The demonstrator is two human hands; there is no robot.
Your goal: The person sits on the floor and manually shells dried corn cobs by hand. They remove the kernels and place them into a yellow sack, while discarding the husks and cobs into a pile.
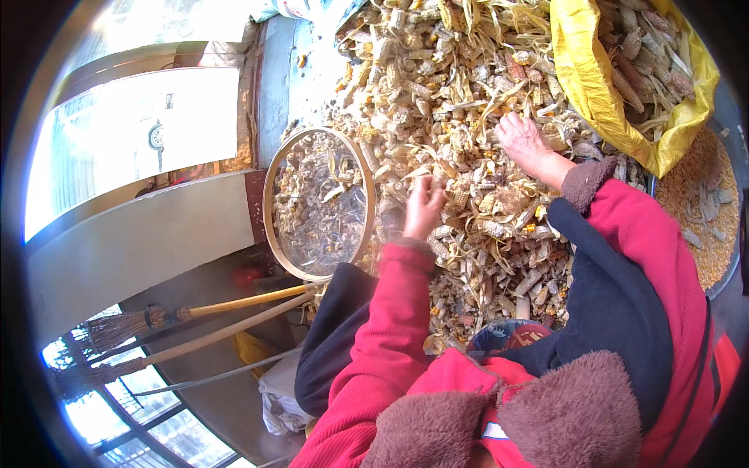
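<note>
A large heap of corn cobs (468, 193) with dry husks and some orange kernels spreads before my knees. My left hand (425, 205), slightly blurred, is over the middle of the heap with its fingers curled; whether it holds a cob piece I cannot tell. Farther up and to the right, my right hand (522, 139) reaches down onto the cobs and husks, its fingertips partly hidden among them. A round sieve (370, 234) with a wooden rim and fine mesh rests on the heap's left side. Cobs fill an open yellow woven sack (576, 76) at the upper right.
A wide tub of loose corn kernels (722, 234) stands at the right, beside the sack. Brooms with a yellow handle (251, 300) and a wooden handle (228, 330) lean at the left, near a white plastic bag (284, 398). A doorway is at the upper left.
</note>
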